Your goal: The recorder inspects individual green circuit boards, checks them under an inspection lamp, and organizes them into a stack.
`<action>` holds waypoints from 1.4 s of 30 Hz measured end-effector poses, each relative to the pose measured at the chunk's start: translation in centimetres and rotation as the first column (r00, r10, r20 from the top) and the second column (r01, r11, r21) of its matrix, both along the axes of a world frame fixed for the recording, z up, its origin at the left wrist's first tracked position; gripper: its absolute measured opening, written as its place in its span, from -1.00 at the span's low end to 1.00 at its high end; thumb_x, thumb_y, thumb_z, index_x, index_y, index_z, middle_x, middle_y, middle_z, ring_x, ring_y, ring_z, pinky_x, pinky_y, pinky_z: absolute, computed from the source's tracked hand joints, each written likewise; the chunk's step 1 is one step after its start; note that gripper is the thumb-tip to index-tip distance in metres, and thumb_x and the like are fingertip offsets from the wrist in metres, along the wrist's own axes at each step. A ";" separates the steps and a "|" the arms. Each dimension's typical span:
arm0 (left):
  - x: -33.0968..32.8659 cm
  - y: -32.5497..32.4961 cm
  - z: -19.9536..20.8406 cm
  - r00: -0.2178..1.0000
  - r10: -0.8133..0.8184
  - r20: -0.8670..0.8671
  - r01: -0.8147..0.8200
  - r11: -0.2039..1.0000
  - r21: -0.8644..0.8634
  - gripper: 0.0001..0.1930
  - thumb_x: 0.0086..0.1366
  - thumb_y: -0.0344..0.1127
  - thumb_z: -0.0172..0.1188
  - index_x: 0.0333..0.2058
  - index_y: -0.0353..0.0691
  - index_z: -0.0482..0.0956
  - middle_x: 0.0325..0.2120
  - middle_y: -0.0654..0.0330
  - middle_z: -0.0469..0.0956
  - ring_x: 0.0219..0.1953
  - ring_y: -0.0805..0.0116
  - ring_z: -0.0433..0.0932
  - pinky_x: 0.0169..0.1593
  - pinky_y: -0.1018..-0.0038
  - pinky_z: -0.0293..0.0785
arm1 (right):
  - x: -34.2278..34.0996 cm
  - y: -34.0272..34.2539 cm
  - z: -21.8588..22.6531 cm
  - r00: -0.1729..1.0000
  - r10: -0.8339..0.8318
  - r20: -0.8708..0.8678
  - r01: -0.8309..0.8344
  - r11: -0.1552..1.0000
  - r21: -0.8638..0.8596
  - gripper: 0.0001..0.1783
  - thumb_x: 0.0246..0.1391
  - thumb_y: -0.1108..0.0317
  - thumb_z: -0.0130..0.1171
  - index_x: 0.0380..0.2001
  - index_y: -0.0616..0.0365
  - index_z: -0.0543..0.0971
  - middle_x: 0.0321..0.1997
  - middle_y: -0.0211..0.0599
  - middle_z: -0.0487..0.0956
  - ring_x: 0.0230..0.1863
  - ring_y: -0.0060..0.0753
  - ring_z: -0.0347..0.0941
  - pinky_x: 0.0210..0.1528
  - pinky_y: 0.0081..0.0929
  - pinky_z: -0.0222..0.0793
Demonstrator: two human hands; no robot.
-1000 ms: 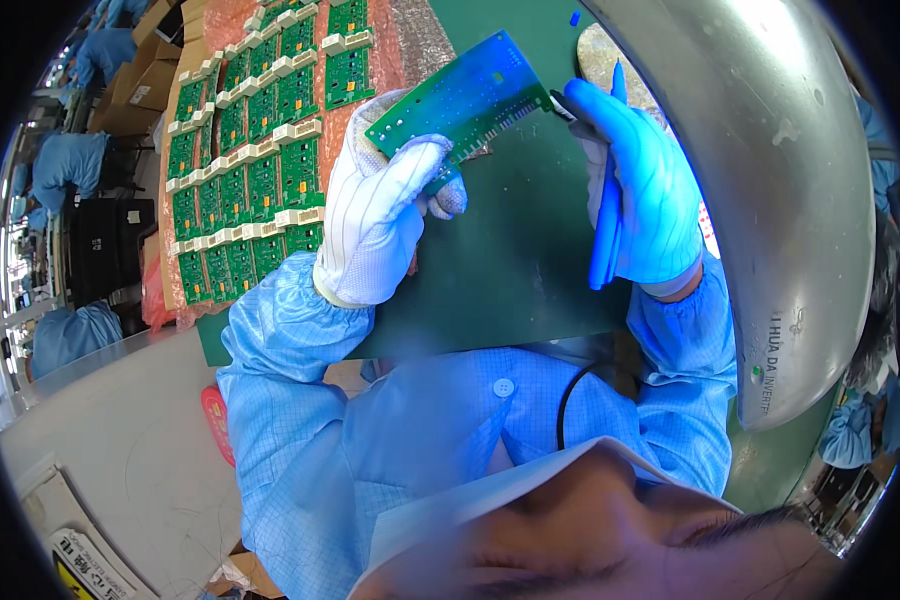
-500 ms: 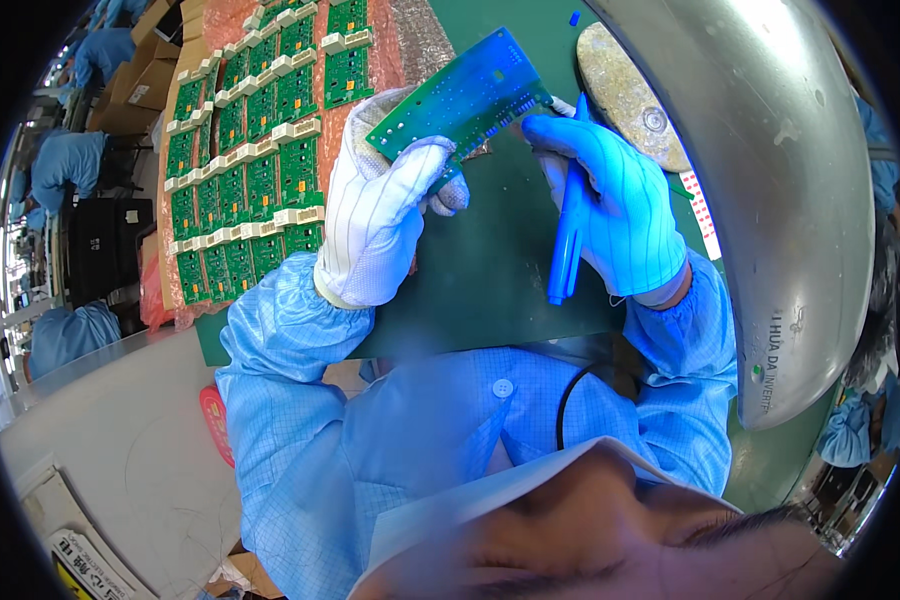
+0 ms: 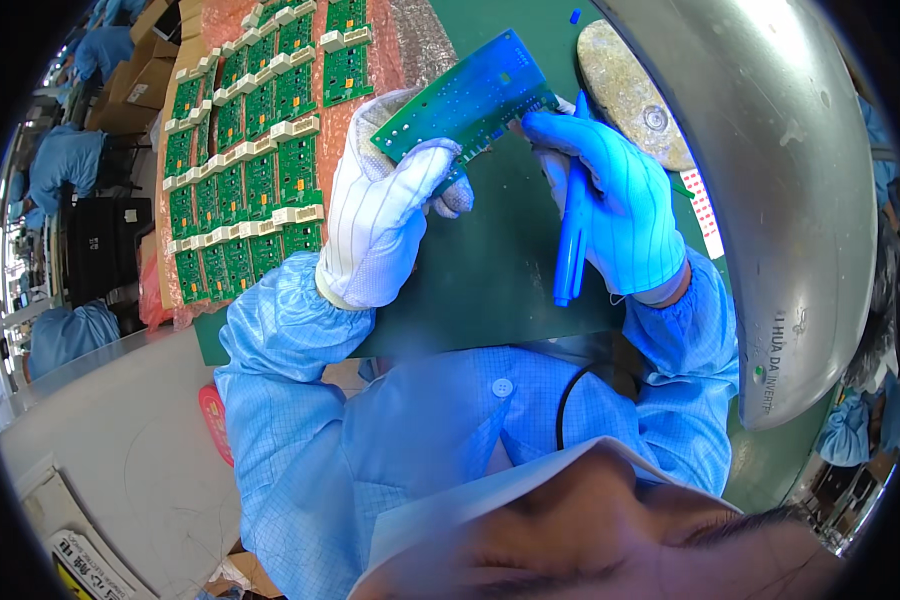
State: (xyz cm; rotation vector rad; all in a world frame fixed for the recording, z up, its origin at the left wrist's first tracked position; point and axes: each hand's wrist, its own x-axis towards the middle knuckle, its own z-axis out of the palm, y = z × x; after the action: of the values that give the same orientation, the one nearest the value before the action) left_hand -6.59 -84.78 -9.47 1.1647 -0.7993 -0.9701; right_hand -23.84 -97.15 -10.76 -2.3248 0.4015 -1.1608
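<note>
A green circuit board (image 3: pixel 467 97) is held tilted above the green mat, its solder points facing up. My left hand (image 3: pixel 385 205), in a white striped glove, grips its near left end between thumb and fingers. My right hand (image 3: pixel 615 200), gloved and lit blue, is closed around a blue marker pen (image 3: pixel 572 235) whose lower end points toward me. The fingertips of that hand meet the board's right corner. Whether they pinch the board or only touch it I cannot tell.
Rows of circuit boards with white connectors (image 3: pixel 260 155) lie on pink bubble wrap (image 3: pixel 390 50) at the left. A big silver lamp housing (image 3: pixel 770 150) arches over the right side. Beside it are an oval stone-like block (image 3: pixel 630 95) and a red-dotted label strip (image 3: pixel 703 213). Several people work beyond.
The circuit board has shifted very slightly to the right in my hands. Both hands keep nearly the same grip, and the pen has moved slightly.
</note>
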 end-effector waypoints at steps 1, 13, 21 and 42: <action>0.1 0.0 0.0 1.000 0.000 0.000 0.000 1.000 0.001 -0.47 0.39 -0.22 0.11 0.19 -0.40 0.20 -0.34 0.08 0.58 -0.41 0.45 0.54 -0.32 0.52 0.48 | -0.1 0.1 0.2 1.000 0.000 0.000 0.000 1.000 0.001 -0.69 0.11 0.56 0.28 -0.05 0.16 0.61 -0.20 -0.13 0.68 -0.23 -0.25 0.67 -0.19 -0.45 0.56; 2.0 -0.2 -1.0 0.983 -0.021 0.184 0.034 0.997 -0.067 -0.46 0.40 -0.20 0.11 0.19 -0.41 0.19 -0.43 0.13 0.56 -0.41 0.46 0.52 -0.31 0.54 0.47 | 0.4 -1.6 0.1 0.983 -0.134 -0.122 0.142 0.988 0.061 -0.63 0.10 0.46 0.35 -0.01 0.16 0.55 -0.21 -0.21 0.63 -0.31 -0.38 0.61 -0.26 -0.48 0.51; 1.8 -0.4 -0.6 0.999 0.004 0.045 -0.003 1.000 -0.008 -0.42 0.35 -0.23 0.20 0.19 -0.41 0.18 -0.38 0.11 0.56 -0.39 0.45 0.55 -0.27 0.53 0.49 | -0.2 -4.7 -1.8 0.876 -0.470 -0.106 0.351 0.774 -0.527 -0.55 0.09 0.34 0.39 0.03 0.20 0.52 -0.08 -0.16 0.64 -0.17 -0.29 0.57 -0.02 -0.36 0.47; 0.3 -0.6 -2.6 0.892 -0.007 0.452 0.053 0.995 -0.088 -0.56 0.12 -0.46 0.32 0.03 -0.26 0.55 -0.07 0.08 0.54 -0.05 0.27 0.56 0.01 0.43 0.51 | -1.5 0.6 1.7 0.920 0.388 0.049 -0.390 0.906 0.162 -0.83 0.13 0.52 0.16 -0.18 0.26 0.56 -0.30 -0.09 0.62 -0.31 -0.24 0.57 -0.18 -0.33 0.49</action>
State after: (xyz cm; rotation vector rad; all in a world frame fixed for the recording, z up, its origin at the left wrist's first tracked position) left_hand -6.26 -85.36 -12.09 1.3141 -1.2263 -0.6786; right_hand -25.34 -96.58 -9.01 -2.1186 0.0197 -0.9099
